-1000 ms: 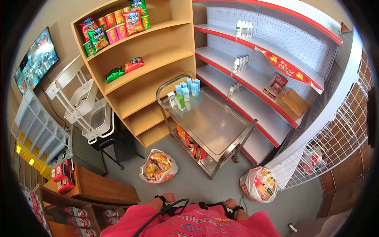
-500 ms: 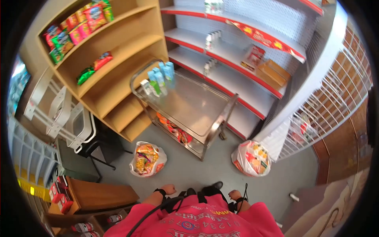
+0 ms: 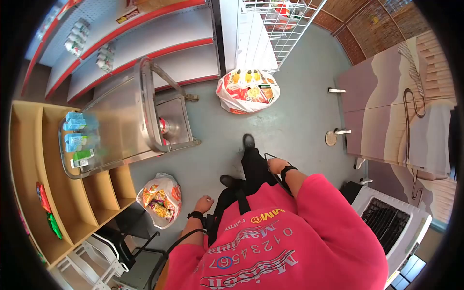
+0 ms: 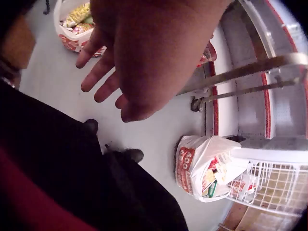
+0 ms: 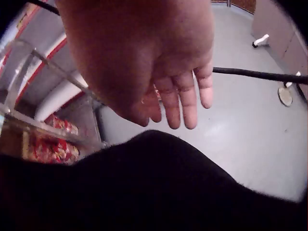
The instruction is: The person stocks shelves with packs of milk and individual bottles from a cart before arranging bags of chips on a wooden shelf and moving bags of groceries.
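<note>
Both hands hang at the person's sides and hold nothing. The left hand (image 3: 204, 204) is to the right of a white bag of snack packets (image 3: 162, 198); in the left wrist view the fingers of the left hand (image 4: 139, 57) are relaxed and spread. The right hand (image 3: 277, 166) hangs beside the right thigh, below a second bag of packets (image 3: 248, 92) in the head view. In the right wrist view the right hand (image 5: 144, 62) has its fingers loosely extended, with a black cable beside them.
A metal cart (image 3: 121, 123) with blue cartons (image 3: 75, 121) on top stands at the left, between a wooden shelf (image 3: 60, 208) and red-edged shelves (image 3: 179, 29). A wire rack (image 3: 285, 29) stands at the top. A patterned cabinet (image 3: 382, 106) is at the right.
The person has turned right, so the cart and shelves have swung to the left of the head view. The cabinet has come into fuller view, and one leg is extended forward. Both hands remain low.
</note>
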Demonstrator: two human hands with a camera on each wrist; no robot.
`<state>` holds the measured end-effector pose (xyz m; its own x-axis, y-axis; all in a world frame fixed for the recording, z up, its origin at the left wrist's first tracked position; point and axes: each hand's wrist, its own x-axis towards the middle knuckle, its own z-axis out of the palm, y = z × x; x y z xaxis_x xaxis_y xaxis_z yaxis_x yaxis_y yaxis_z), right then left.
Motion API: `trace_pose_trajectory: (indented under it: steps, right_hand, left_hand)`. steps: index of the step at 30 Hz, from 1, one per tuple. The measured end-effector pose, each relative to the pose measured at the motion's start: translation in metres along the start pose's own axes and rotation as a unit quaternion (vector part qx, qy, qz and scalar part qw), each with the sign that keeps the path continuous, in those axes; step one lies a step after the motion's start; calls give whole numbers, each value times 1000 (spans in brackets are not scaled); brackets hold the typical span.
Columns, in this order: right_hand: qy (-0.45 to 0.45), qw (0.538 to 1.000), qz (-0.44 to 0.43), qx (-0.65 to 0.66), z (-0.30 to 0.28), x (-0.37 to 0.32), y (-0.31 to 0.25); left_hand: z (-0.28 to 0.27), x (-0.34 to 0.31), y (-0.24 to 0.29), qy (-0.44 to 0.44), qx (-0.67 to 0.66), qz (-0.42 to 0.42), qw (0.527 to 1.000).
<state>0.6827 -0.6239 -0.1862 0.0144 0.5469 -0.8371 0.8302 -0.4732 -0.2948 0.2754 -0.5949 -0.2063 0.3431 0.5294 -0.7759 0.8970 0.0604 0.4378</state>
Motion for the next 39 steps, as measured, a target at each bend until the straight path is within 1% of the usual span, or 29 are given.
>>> trace_pose_trajectory:
  steps: [2,5,6,8,9,10,11,12,13,14,15,16,17,18,19,20,23,24,25,26,27,29,31,33,34,35,36,37,39]
  right_hand:
    - [-28,1000,3,9,-5,8,9]
    - [-60,998,33,-10,-4,37,35]
    - [-87,995,37,-12,-29,35,33]
    - [-75,997,17,12,-35,84,58]
    - [-70,997,6,20,-42,106,69]
    - [20,999,14,42,-64,120,66]
    - [67,996,-17,48,-76,146,76]
    - [138,985,14,106,-89,169,81]
    - [131,986,-15,103,-120,188,82]
    - [174,980,7,98,-151,197,74]
    - [212,974,1,74,-168,223,80]
    - [238,970,22,54,-189,241,80]
    - [246,968,45,32,-217,246,70]
    - [215,974,44,-60,-224,281,85]
    - [271,957,-11,-107,-219,310,107]
    - [252,963,-8,-97,-229,319,107]
    - [245,968,33,-30,-246,328,98]
    - [153,985,44,63,-244,334,105]
    - [223,969,-50,93,-212,352,132]
    - [148,981,-32,123,-207,344,127]
    - [174,971,-92,137,-191,328,129]
    - [220,972,-76,-15,-162,301,141]
    - [223,974,-10,-40,-151,270,140]
    - [183,983,9,-20,-142,257,147]
    - [125,991,4,-39,-143,253,148]
    - [130,982,-97,-92,-133,258,167]
    - [127,983,-115,-58,-135,255,170]
    - [59,966,-186,-172,-117,285,206]
    - [64,955,-212,-196,-164,258,175]
  left_hand:
    - [-5,21,14,2,12,4,1000]
    - [-27,54,64,-16,-5,-22,1000]
    - [-32,70,79,-17,-10,-15,1000]
    - [-39,105,105,-24,-17,-3,1000]
    - [-47,125,120,-38,25,7,999]
    - [-58,150,139,-52,65,18,996]
    - [-66,178,157,-65,101,28,992]
    - [-74,210,172,-61,112,23,992]
    - [-82,242,183,-58,121,17,991]
    - [-75,281,174,23,72,54,996]
    - [-104,301,220,-1,123,18,992]
    - [-107,337,227,48,111,37,992]
    - [-120,351,249,127,85,102,983]
    - [-130,382,261,164,80,151,972]
    - [-151,402,286,128,80,116,982]
    - [-149,420,295,246,84,101,960]
    - [-173,440,337,188,75,-24,979]
    - [-168,458,332,111,38,-10,993]
    - [-159,472,323,34,-1,6,999]
    - [-140,479,313,13,-14,23,1000]
    - [-128,478,304,-8,-28,44,999]
    - [-114,433,306,102,14,41,994]
    - [-83,396,289,207,83,38,974]
    - [-81,353,281,202,102,31,974]
    - [-78,345,273,99,72,-13,992]
    - [-78,339,263,-3,39,-58,998]
    - [-82,330,260,-78,62,-13,995]
    - [-91,322,261,-149,87,28,985]
    - [-100,295,284,-1,57,-17,998]
